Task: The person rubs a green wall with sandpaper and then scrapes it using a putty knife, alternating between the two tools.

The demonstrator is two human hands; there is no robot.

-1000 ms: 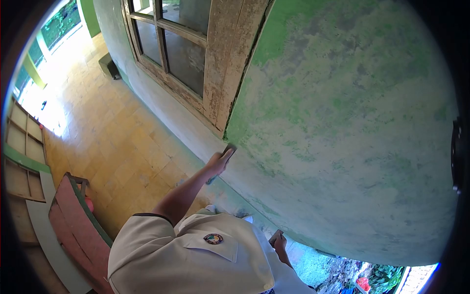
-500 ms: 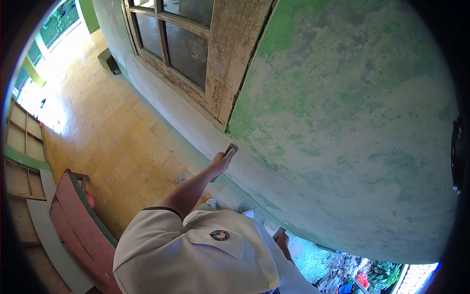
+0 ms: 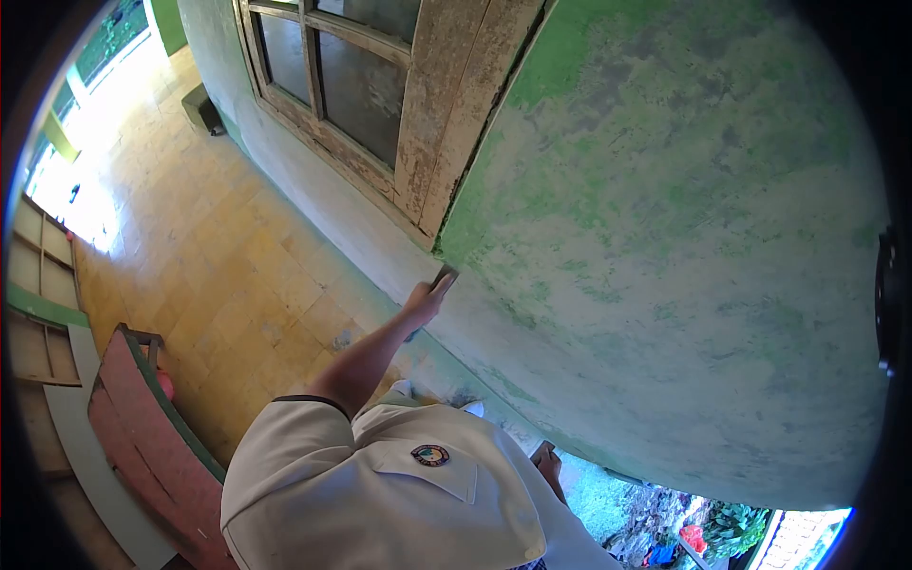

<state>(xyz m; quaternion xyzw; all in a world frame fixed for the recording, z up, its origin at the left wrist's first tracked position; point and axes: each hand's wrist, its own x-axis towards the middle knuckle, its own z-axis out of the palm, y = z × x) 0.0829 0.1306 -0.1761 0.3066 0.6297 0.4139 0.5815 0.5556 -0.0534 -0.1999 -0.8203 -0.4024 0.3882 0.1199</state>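
My left hand [image 3: 426, 302] reaches out to the wall just below the lower corner of the window. Its fingers are closed around a small flat dark piece [image 3: 446, 275], whose kind I cannot make out. That piece is at the green and whitish wall [image 3: 646, 285], where the paint is patchy and worn. Low at my right side, my right hand [image 3: 549, 465] is closed on a small dark brown object [image 3: 544, 448], partly hidden by the fingers and too small to name.
A worn wooden window frame [image 3: 446, 104] with glass panes is set in the wall. Yellow floor tiles [image 3: 237, 266] stretch to the left, with a reddish wooden panel [image 3: 142, 427] at lower left. Near the far wall sits a dark box-like object [image 3: 199, 109]. Plants [image 3: 736, 532] show at lower right.
My left hand and the flat dark piece have shifted slightly up and left, staying near the wall. The view has moved a little. My right hand keeps its place and hold.
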